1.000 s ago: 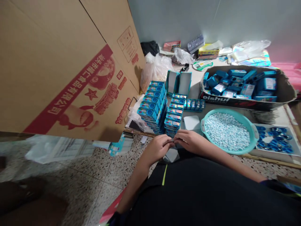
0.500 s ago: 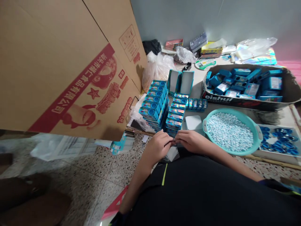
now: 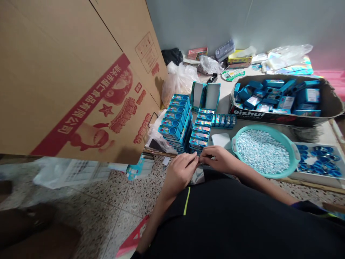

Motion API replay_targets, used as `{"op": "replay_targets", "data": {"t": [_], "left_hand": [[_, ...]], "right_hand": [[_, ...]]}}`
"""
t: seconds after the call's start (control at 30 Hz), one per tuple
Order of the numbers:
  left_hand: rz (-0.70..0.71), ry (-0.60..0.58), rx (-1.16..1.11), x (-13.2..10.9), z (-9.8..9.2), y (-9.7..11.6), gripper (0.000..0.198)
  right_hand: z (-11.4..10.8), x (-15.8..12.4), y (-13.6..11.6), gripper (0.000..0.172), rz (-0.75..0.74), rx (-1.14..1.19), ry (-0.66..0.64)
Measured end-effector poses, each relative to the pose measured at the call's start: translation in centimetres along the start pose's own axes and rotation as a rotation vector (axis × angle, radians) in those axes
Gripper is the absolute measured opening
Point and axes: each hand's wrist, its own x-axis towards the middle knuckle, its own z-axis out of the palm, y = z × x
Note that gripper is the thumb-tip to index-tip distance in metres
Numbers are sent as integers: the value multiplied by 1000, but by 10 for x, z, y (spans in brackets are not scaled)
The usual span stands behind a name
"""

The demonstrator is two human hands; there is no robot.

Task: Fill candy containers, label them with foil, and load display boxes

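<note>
Both hands (image 3: 180,172) (image 3: 221,160) curl together, grip unclear, by a shiny, greyish, see-through film (image 3: 198,177).

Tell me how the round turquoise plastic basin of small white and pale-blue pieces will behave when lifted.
The basin is probably weighty, given its broad layer of pieces; these may slide if tilted, since they look loose. Its even curve suggests stiffness.

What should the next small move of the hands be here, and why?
Probably ease the left hand and right hand slightly back from the stacked blue boxes. Their fingers are close together right at the near end of the stack, so a slip might knock it. What lies between them is too small to tell.
</note>
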Motion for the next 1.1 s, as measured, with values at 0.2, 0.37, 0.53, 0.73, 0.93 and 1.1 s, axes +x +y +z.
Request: {"op": "replay_targets", "data": {"t": [0.2, 0.37, 0.53, 0.73, 0.93, 1.1], "left_hand": [[35, 6, -26, -10, 4, -4, 28], [68, -39, -2, -11, 2, -3, 35], [146, -16, -118, -4, 1, -5, 20], [171, 153, -519, 14, 14, -3, 17], [-146, 620, -1077, 54, 15, -2, 26], [-515, 663, -1094, 104, 23, -22, 33]], "right_hand": [[0, -1, 5, 25, 36, 83, 7], [0, 0, 11, 34, 121, 203, 56], [-3, 2, 13, 37, 165, 322, 274], [-27, -11, 2, 38, 161, 303, 474], [-63, -56, 3, 33, 209, 500, 846], [-89, -125, 23, 34, 249, 380, 1393]]}}
